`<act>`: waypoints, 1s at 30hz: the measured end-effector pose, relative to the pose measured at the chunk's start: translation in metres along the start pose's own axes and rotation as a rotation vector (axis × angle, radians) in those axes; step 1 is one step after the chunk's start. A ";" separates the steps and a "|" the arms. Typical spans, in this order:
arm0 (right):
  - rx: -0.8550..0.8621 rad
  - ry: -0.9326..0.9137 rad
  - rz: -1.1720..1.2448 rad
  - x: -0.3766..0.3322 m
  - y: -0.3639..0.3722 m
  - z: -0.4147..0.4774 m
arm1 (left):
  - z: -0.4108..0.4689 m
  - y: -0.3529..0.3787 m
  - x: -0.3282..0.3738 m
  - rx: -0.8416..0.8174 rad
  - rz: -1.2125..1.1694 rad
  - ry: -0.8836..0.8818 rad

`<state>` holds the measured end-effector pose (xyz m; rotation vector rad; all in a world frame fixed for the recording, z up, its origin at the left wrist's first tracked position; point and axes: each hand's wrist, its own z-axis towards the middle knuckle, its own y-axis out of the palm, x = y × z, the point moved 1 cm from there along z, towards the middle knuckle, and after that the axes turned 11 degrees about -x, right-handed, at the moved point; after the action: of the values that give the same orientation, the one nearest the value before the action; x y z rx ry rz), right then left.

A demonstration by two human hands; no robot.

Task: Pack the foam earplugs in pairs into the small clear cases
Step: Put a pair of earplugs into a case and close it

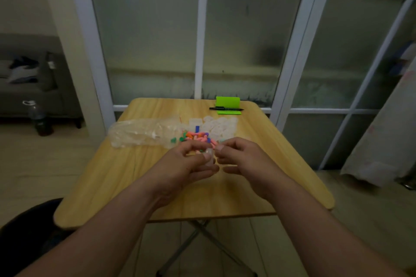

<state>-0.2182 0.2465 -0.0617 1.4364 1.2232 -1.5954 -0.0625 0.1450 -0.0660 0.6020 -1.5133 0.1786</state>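
A heap of coloured foam earplugs (197, 136) lies mid-table, pink, orange, green and blue. Behind it sits a cluster of small clear cases (217, 126). My left hand (186, 164) grips one clear case (210, 159) just in front of the heap. My right hand (242, 157) is beside it on the right, thumb and fingertips pinched close to the case's top; what they pinch is too small and blurred to tell. A pale greenish earplug (221, 140) shows just above my right fingers.
A crumpled clear plastic bag (139, 134) lies left of the heap. A green notepad (227, 105) with a black pen (226, 109) sits at the far edge of the wooden folding table (117, 182). A glass partition stands behind; a bottle (39, 119) stands on the floor at left.
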 end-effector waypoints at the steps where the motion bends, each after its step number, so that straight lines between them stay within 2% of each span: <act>1: -0.028 0.013 0.016 0.000 0.002 0.000 | -0.001 0.000 -0.001 -0.008 0.013 -0.001; 13: -0.051 0.036 -0.021 0.001 0.013 -0.003 | -0.009 -0.008 -0.004 -0.052 0.108 -0.095; 23: -0.116 0.090 0.048 0.008 0.017 -0.008 | -0.014 -0.007 -0.008 -0.074 0.225 -0.121; 26: -0.114 0.111 0.019 0.008 0.020 -0.006 | -0.014 -0.008 -0.010 -0.055 0.251 -0.101; 30: -0.073 0.132 0.068 0.010 0.021 -0.002 | -0.013 -0.012 -0.010 0.009 0.172 -0.100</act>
<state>-0.1999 0.2417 -0.0758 1.5400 1.2797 -1.4154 -0.0463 0.1442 -0.0783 0.4934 -1.6623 0.2908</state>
